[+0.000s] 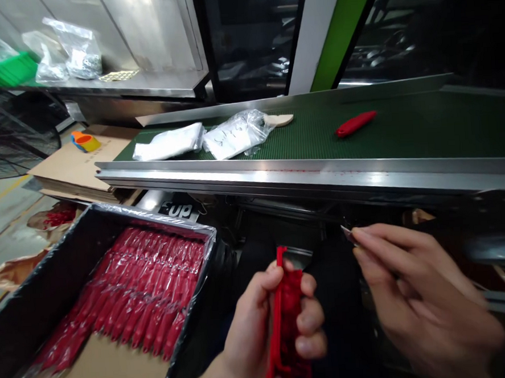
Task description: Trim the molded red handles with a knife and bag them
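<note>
My left hand [260, 314] is wrapped round a red plastic part [288, 323], held upright at the bottom middle, with its top end above the thumb. To the right, apart from it, my right hand [417, 293] pinches a small thin blade [348, 234] between thumb and forefinger; its tip points up and left. The blade's far end is hidden by the fingers. A red handle-shaped piece [355, 124] lies on the green conveyor belt [309, 143] beyond both hands.
A dark crate [195, 227] at the left holds rows of red pieces in clear wrap [142, 275]. Plastic bags [236, 134] lie on the belt, behind its metal rail [251, 173]. Cardboard sheets [71, 166] carry an orange tape item [86, 142]. A green basket [5, 70] stands far left.
</note>
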`<state>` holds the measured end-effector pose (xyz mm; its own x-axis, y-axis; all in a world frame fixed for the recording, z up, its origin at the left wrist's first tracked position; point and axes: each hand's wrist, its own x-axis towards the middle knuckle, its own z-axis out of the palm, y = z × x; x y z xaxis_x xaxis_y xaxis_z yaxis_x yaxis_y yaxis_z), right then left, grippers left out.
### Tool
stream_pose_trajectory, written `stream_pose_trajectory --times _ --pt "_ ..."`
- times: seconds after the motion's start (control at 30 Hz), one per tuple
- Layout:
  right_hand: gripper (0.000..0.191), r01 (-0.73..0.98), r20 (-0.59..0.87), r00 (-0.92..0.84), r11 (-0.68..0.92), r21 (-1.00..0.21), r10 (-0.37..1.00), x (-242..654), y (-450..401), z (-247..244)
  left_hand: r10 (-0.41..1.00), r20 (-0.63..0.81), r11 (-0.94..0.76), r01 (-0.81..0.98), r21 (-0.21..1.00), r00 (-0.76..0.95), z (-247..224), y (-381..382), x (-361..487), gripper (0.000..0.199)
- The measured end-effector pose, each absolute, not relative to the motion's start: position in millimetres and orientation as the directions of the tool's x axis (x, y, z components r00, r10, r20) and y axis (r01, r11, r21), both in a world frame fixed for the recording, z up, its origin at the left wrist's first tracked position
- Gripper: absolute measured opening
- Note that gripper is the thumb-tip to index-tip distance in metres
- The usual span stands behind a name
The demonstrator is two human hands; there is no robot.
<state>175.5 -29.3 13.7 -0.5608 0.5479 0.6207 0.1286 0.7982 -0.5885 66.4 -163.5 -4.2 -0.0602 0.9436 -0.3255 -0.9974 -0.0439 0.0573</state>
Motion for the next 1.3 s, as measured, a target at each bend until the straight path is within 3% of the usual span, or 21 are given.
stream_pose_trajectory --times 0.13,0.23,0.37,0.5,0.7,0.83,1.0,1.3 --pt "0.031 0.140 0.421 -0.668 0.659 -0.739 0.614 180.9 -47.6 6.9 0.800 -0.496 -0.262 -0.940 0.219 -0.338 6.4 -151.8 49.1 0.013" --pt "0.033 0.067 0.347 -0.804 0.654 -0.753 0.483 181.7 -62.3 0.6 0.699 -0.513 -0.318 -0.859 0.401 -0.498 3.9 -143.1 44.4 0.014" --pt "0.028 -0.005 0.389 -0.816 0.667 -0.745 0.428 178.9 -72.0 -6.5 0.653 -0.481 -0.308 -0.785 0.537 -0.586 -0.3 -138.2 52.2 0.017" --pt "0.032 0.081 0.437 -0.676 0.649 -0.756 0.593 182.1 -66.1 -8.0 0.651 -0.413 -0.300 -0.715 0.631 -0.637 -0.3 -140.3 56.5 0.010" --pt "0.031 0.234 0.242 -0.557 0.430 -0.872 0.794 198.2 -39.6 -13.1 0.681 -0.362 -0.219 -0.649 0.728 -0.636 -3.1 -150.5 51.9 0.015" --pt "0.031 0.125 0.025 -0.589 0.121 -0.985 0.808 203.7 -26.8 -20.3 0.685 -0.377 -0.163 -0.636 0.754 -0.624 -1.9 -153.9 50.5 0.019" --pt "0.027 0.012 -0.173 -0.581 -0.205 -0.979 0.795 198.4 -22.3 -20.3 0.728 -0.401 -0.112 -0.673 0.731 -0.556 -0.3 -152.0 50.7 0.018" --pt "0.031 0.018 -0.243 -0.518 -0.274 -0.962 0.820 196.7 -16.9 -25.7 0.728 -0.412 -0.090 -0.672 0.735 -0.548 -1.0 -148.8 53.1 0.019"
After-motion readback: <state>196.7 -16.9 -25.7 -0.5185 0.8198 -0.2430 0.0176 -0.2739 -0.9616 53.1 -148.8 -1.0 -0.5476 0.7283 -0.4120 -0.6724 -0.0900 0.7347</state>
